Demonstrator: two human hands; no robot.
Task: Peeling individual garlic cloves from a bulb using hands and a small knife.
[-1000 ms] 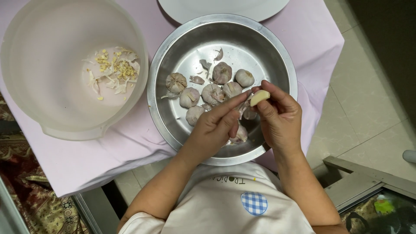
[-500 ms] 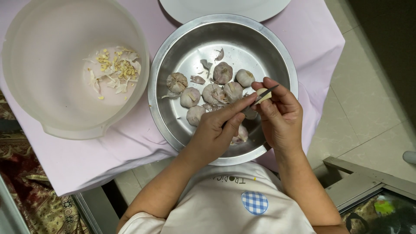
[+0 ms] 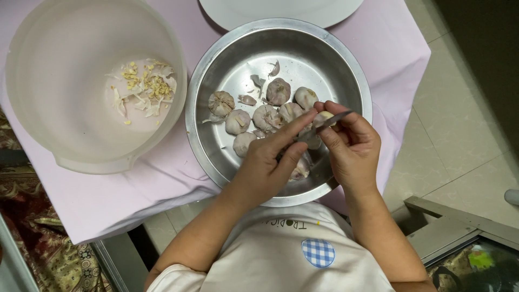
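A small counter draped in a pale pink cloth point(image 3: 162, 189) carries a round stainless-steel basin point(image 3: 216, 146), a large translucent white plastic bowl point(image 3: 59, 146) just beside it on the left, and the edge of a white plate point(image 3: 281, 11) at the top. Beyond the counter on the right lies a beige tiled floor point(image 3: 459, 135); a patterned red and gold fabric point(image 3: 32, 232) shows at lower left. The plastic bowl holds a scatter of papery skins and yellowish scraps point(image 3: 143, 89). In the steel basin sit several whole garlic bulbs point(image 3: 223, 103) with loose flakes of skin. Over the basin's right side, the right hand point(image 3: 354, 154) has its grip pinched on a thin metal blade point(image 3: 324, 123) and a pale garlic clove point(image 3: 324, 116) at its fingertips. The left hand point(image 3: 265, 167) stretches its forefinger to the clove, its grip pressed against it; whether it also clasps something beneath I cannot tell
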